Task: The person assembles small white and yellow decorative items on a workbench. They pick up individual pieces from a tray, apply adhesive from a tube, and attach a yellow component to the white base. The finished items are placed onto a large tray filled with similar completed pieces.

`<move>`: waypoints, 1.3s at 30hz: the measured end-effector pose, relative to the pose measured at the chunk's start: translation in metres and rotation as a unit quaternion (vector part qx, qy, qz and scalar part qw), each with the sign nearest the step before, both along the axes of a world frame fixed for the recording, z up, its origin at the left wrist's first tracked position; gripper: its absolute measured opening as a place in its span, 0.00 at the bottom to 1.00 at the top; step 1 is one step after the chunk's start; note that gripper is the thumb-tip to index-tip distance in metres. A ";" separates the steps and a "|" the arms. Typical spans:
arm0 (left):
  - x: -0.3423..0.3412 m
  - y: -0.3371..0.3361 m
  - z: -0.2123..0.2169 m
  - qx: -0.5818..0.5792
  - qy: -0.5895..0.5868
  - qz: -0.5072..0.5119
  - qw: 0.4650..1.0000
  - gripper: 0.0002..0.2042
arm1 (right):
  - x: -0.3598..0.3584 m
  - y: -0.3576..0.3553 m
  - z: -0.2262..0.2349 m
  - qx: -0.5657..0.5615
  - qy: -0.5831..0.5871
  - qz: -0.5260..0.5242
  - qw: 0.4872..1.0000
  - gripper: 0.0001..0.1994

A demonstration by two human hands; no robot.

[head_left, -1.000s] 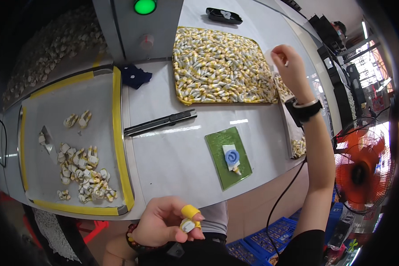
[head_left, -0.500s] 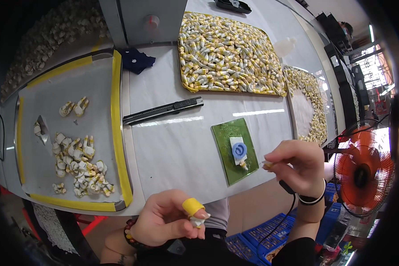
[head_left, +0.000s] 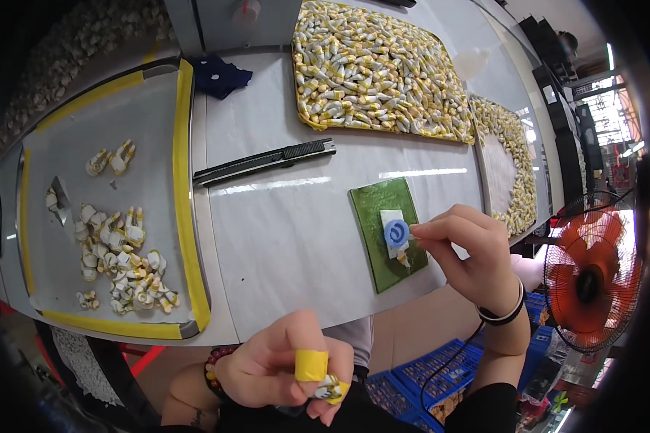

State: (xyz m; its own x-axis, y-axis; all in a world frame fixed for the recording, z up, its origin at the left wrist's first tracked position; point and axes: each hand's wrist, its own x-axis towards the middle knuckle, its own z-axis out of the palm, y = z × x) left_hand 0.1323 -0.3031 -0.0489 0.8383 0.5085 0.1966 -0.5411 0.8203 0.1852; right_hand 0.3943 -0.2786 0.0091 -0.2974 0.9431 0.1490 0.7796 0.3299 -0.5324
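Observation:
My left hand (head_left: 285,364), a band of yellow tape round one finger, pinches a small white-and-yellow figurine (head_left: 330,388) near my body. To the right, the fingertips of my right hand (head_left: 473,252) are pressed together at the right rim of a round blue cup (head_left: 395,234). Whether a tiny piece sits between those fingertips cannot be made out. Under the cup lies a white block (head_left: 391,217) on a green mat (head_left: 372,206). A small white-and-yellow piece (head_left: 403,257) lies at the block's near end.
Several similar figurines (head_left: 123,249) lie on a yellow-taped tray (head_left: 183,151) at left. A black utility knife (head_left: 266,162) rests mid-table. Behind it is a tray packed with white-and-yellow pieces (head_left: 383,79); another tray (head_left: 523,159) stands at right. An orange fan (head_left: 588,281) stands far right.
My right hand has moved left and up to the blue cup's rim. My left hand has turned its figurine, now showing more of the yellow end. The whole view has shifted slightly.

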 end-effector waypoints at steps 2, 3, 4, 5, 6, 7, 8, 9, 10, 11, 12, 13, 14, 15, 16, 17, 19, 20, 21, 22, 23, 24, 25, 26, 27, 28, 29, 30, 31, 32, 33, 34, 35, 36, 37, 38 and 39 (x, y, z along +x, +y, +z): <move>-0.001 0.000 0.001 0.012 0.007 0.000 1.000 0.11 | -0.002 -0.001 0.000 -0.010 -0.009 -0.016 1.000 0.06; -0.001 0.003 0.001 0.023 0.006 0.001 1.000 0.11 | -0.003 -0.001 0.002 -0.015 -0.014 -0.024 0.999 0.06; -0.001 0.004 0.001 0.035 0.005 0.001 0.999 0.10 | -0.004 -0.001 0.003 -0.011 -0.015 -0.027 0.999 0.06; 0.000 0.003 -0.002 0.022 -0.012 0.005 1.000 0.10 | -0.006 -0.001 0.005 -0.006 -0.016 -0.031 0.999 0.06; 0.002 0.000 -0.007 0.009 -0.030 0.009 0.999 0.10 | -0.008 -0.002 0.007 -0.002 -0.017 -0.034 0.999 0.06; 0.005 0.001 -0.009 -0.004 -0.048 0.012 0.999 0.09 | -0.008 -0.003 0.012 -0.030 0.026 -0.024 0.999 0.06; 0.005 0.001 -0.005 0.011 0.006 0.029 1.000 0.09 | -0.009 -0.007 0.018 -0.058 0.069 -0.014 0.996 0.06; 0.004 0.003 0.002 0.025 0.060 0.046 0.997 0.10 | -0.010 -0.011 0.021 -0.087 0.113 -0.004 0.990 0.06; 0.005 0.004 0.007 0.040 0.113 0.061 0.991 0.10 | -0.014 -0.018 0.021 -0.128 0.282 0.032 0.950 0.04; 0.006 0.004 0.007 0.068 0.132 0.073 0.986 0.10 | -0.017 -0.015 0.022 -0.147 0.337 0.144 0.919 0.02; 0.007 0.002 0.006 0.096 0.151 0.086 0.980 0.10 | -0.021 -0.014 0.024 -0.203 0.357 0.213 0.887 0.02; 0.007 0.002 0.006 0.124 0.168 0.097 0.973 0.10 | -0.030 -0.015 0.022 -0.230 0.382 0.246 0.860 0.04; 0.009 0.003 0.007 0.149 0.163 0.105 0.970 0.12 | -0.039 -0.019 0.020 -0.225 0.381 0.249 0.862 0.03; 0.009 0.002 0.008 0.158 0.180 0.106 0.965 0.13 | -0.045 -0.022 0.017 -0.220 0.379 0.251 0.863 0.02; 0.009 0.000 0.009 0.166 0.198 0.109 0.960 0.14 | -0.046 -0.023 0.016 -0.206 0.368 0.252 0.871 0.02; 0.009 0.000 0.010 0.174 0.215 0.112 0.955 0.15 | -0.047 -0.024 0.016 -0.193 0.358 0.253 0.878 0.03; 0.010 0.000 0.016 0.112 0.231 0.103 0.961 0.16 | -0.048 -0.026 0.016 -0.172 0.344 0.244 0.890 0.02; 0.010 0.000 0.018 0.080 0.239 0.099 0.963 0.17 | -0.047 -0.027 0.016 -0.165 0.341 0.234 0.895 0.02; 0.010 0.002 0.018 0.107 0.247 0.082 0.960 0.17 | -0.047 -0.028 0.017 -0.158 0.338 0.224 0.900 0.01; 0.007 0.004 0.016 0.133 0.259 0.072 0.954 0.17 | -0.046 -0.027 0.015 -0.126 0.321 0.215 0.914 0.03; 0.005 0.005 0.015 0.158 0.272 0.061 0.947 0.18 | -0.042 -0.025 0.014 -0.093 0.304 0.205 0.926 0.05; 0.004 0.004 0.014 0.129 0.270 0.062 0.952 0.17 | -0.038 -0.024 0.014 -0.059 0.288 0.195 0.936 0.06; 0.005 0.003 0.014 0.103 0.259 0.053 0.959 0.16 | -0.033 -0.026 0.020 -0.014 0.239 0.111 0.964 0.09; 0.006 0.003 0.014 0.076 0.249 0.044 0.964 0.15 | -0.029 -0.024 0.026 0.002 0.173 0.025 0.985 0.10; 0.006 0.002 0.014 0.056 0.234 0.042 0.970 0.15 | -0.024 -0.019 0.026 0.020 0.088 -0.036 0.995 0.09; 0.007 0.001 0.013 0.036 0.221 0.041 0.974 0.15 | -0.020 -0.013 0.022 0.019 0.058 -0.069 0.996 0.08; 0.007 0.001 0.013 0.016 0.208 0.041 0.977 0.15 | -0.017 -0.009 0.016 0.019 0.027 -0.101 0.994 0.07; 0.007 0.001 0.014 0.005 0.206 0.026 0.978 0.15 | -0.014 -0.007 0.012 0.014 0.015 -0.091 0.996 0.07; 0.006 0.002 0.016 -0.007 0.205 0.013 0.979 0.15 | -0.013 -0.005 0.007 0.008 0.003 -0.080 0.997 0.06; 0.006 0.003 0.017 -0.019 0.204 -0.001 0.979 0.15 | -0.011 -0.004 0.004 0.002 -0.008 -0.070 0.998 0.06; 0.006 0.004 0.015 -0.006 0.203 0.000 0.979 0.15 | -0.010 -0.004 0.001 0.007 -0.012 -0.063 0.998 0.06; 0.006 0.004 0.013 0.007 0.203 0.001 0.979 0.15 | -0.010 -0.005 -0.001 0.012 -0.015 -0.056 0.998 0.06; 0.006 0.005 0.010 0.020 0.202 0.001 0.979 0.16 | -0.009 -0.005 -0.002 0.016 -0.019 -0.050 0.998 0.06; 0.006 0.006 0.006 0.029 0.186 0.004 0.982 0.16 | -0.009 -0.005 -0.003 0.013 -0.018 -0.050 0.999 0.06; 0.006 0.006 0.004 0.040 0.170 0.009 0.985 0.16 | -0.010 -0.005 -0.003 0.013 -0.017 -0.050 0.999 0.06; 0.005 0.006 0.003 0.051 0.154 0.013 0.987 0.17 | -0.011 -0.005 -0.003 0.012 -0.016 -0.050 0.999 0.06; 0.006 0.005 0.005 0.042 0.189 0.022 0.981 0.17 | -0.011 -0.006 -0.002 0.006 -0.016 -0.052 0.999 0.06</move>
State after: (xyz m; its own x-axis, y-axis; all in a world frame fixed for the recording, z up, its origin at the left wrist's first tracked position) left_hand 0.1381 -0.2985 -0.0437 0.8367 0.5417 -0.0806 -0.4558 0.7703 0.4460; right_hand 0.3828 -0.2843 0.0069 -0.2032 0.9670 0.1535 0.8262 0.2535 -0.5031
